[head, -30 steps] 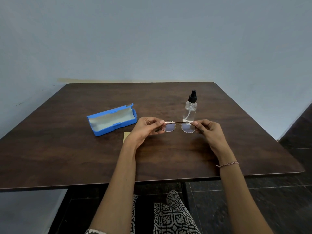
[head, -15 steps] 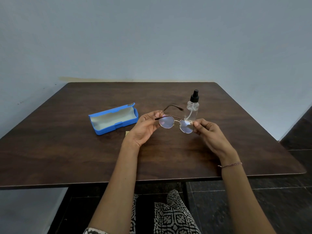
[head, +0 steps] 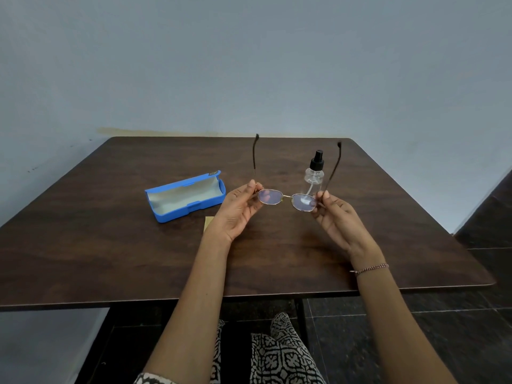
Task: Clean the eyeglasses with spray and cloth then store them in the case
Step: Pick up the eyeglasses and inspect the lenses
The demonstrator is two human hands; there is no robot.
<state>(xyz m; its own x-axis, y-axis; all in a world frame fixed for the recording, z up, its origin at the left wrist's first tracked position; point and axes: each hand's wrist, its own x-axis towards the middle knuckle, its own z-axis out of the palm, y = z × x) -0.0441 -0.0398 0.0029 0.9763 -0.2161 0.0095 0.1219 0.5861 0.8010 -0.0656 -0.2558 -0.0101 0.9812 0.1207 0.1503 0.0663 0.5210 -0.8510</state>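
A: Item one, eyeglasses (head: 287, 197). Location?

B: Held above the surface (head: 110, 259), right of the open blue case (head: 185, 199), arms unfolded and pointing away.

A: Hands?

B: Left hand (head: 238, 212) pinches the hinge end nearer the case. Right hand (head: 336, 217) pinches the farther hinge end.

A: Handling?

B: Probably light. The thin wire frame looks bendable, and the lenses would smear easily. Grip at the hinges or rim, never on the glass.

A: Other stock?

B: Spray bottle (head: 314, 178) further right of the case, behind the glasses. Yellow cloth (head: 208, 223) just right of the case, partly hidden.
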